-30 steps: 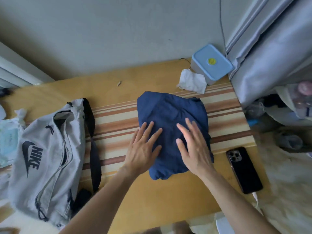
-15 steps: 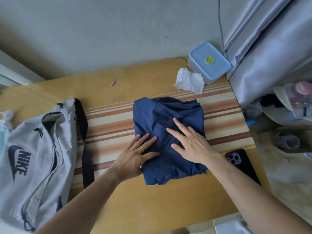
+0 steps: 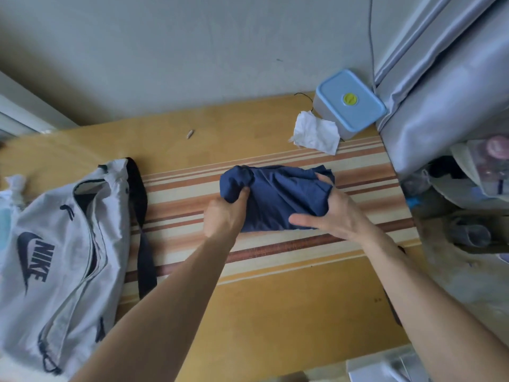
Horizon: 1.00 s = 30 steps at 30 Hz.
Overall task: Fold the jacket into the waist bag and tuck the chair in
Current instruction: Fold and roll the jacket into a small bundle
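The navy jacket (image 3: 278,197) lies on the striped mat as a narrow, bunched roll running left to right. My left hand (image 3: 224,215) grips its left end, thumb pressed into the fabric. My right hand (image 3: 334,213) clasps the right end, fingers wrapped over the top and along the front edge. The grey Nike waist bag (image 3: 55,260) lies flat at the left of the table with its zip open and its dark strap (image 3: 144,230) trailing toward the mat. No chair is visible.
A blue-lidded box (image 3: 349,102) and a crumpled white tissue (image 3: 315,132) sit at the back right of the wooden table (image 3: 275,312). A grey curtain (image 3: 440,78) hangs at the right, with clutter on the floor below it. A phone is mostly hidden behind my right forearm.
The jacket went from a flat folded square under my flat palms to a tighter roll. Both hands now grip its ends instead of pressing down on it.
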Available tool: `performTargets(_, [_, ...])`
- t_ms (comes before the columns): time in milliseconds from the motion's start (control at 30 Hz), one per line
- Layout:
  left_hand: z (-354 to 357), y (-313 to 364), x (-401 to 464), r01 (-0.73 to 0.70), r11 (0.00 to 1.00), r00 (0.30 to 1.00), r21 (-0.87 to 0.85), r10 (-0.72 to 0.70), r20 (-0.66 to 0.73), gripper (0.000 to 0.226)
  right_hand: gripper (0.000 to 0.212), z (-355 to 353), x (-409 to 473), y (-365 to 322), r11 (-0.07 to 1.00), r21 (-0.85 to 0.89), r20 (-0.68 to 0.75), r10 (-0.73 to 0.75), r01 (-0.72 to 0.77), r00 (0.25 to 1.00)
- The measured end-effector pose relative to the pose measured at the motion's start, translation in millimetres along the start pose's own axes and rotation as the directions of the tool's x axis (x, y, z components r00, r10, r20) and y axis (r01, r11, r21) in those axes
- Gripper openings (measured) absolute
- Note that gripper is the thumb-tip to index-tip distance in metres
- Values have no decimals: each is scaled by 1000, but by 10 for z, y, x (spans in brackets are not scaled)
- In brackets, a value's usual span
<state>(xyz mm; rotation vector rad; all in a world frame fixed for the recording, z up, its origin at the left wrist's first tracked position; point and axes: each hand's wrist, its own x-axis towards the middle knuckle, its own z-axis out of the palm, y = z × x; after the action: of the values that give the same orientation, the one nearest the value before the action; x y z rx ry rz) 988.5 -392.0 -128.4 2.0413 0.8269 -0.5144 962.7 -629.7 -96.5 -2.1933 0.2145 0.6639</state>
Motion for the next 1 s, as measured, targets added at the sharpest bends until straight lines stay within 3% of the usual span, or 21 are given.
performTargets(33, [60,33,41,-1,997,999,76,5,-54,66,110,77,35,-11,992,-123,-58,-14,6,998])
performTargets(100, [143,72,80,53,977,981,207,-12,-191,81,83,204,183,-12,976,-210,-289,-8,-55,957])
performTargets(133, [155,73,87,93,973,970,213,-39,-242,91,68,235,285,-7,964,-225,-416,35,-140,908])
performTargets(200, [143,53,122,130,984,972,120,-102,-210,101,59,297,456,27,918,-269,-579,88,-291,811])
performTargets(267, [119,-4,169,74,997,994,22,-72,-81,79,56,383,530,28,848,-397,-668,-6,-350,744])
performTargets(333, [70,-28,125,-9,1000,999,0,9,-41,53,39,575,484,-60,839,-505,-690,-250,-204,679])
performTargets(367, [45,-33,76,-43,999,997,-1,43,-60,46,32,696,418,-117,842,-535,-659,-365,-68,658])
performTargets(433, [-23,-50,-71,-110,994,987,10,111,-120,39,21,942,251,-184,847,-491,-548,-482,203,684])
performTargets(500, [-132,-100,-256,-179,982,966,52,186,-182,31,8,1122,128,-161,885,-334,-426,-448,323,786])
performTargets(567, [-234,-164,-451,-253,966,943,62,260,-207,26,26,1197,57,-195,974,75,-218,-195,216,956])
performTargets(600, [-252,-188,-545,-280,959,940,47,283,-190,25,37,1175,30,-254,930,363,-47,-47,61,998])
performTargets(667, [-204,-199,-685,-306,952,949,-16,303,-89,24,52,1081,2,-288,640,734,246,60,-226,968])
performTargets(700, [-151,-187,-721,-315,947,949,-68,316,6,23,56,1011,-14,-276,541,793,305,44,-279,951])
performTargets(733, [-85,-164,-736,-322,938,932,-129,338,128,22,59,941,-34,-262,512,809,314,40,-289,949])
performTargets(800, [77,-147,-700,-366,909,851,-198,413,325,24,55,829,-64,-215,595,766,183,164,-245,969])
performTargets(867, [243,-183,-597,-542,831,760,-128,549,347,38,41,733,-29,-155,793,582,-129,312,-183,941])
performTargets(933, [401,-271,-465,-771,629,627,95,727,281,46,35,640,15,-50,948,279,-456,270,-152,848])
performTargets(1000, [524,-313,-350,-849,384,492,363,826,277,48,43,556,52,18,988,-53,-650,74,-143,756])
